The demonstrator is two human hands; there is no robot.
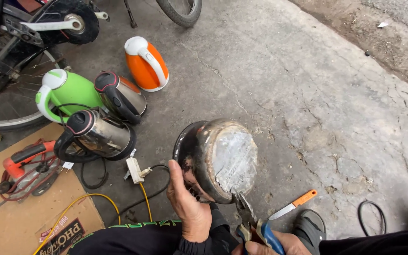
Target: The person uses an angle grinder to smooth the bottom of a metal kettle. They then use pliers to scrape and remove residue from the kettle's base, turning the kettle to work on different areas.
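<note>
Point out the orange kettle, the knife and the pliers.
orange kettle (143,66), head view, on its orange body.
knife (293,205), head view, where blade meets orange handle.
pliers (245,212), head view, on the metal jaws.

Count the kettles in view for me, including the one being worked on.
5. An orange kettle, a green kettle, two steel kettles clustered on the concrete, and the upturned kettle held by the left hand. More may sit outside the frame.

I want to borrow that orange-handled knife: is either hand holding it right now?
No: the knife lies on the concrete, while the left hand grips the kettle and the right hand holds pliers.
</note>
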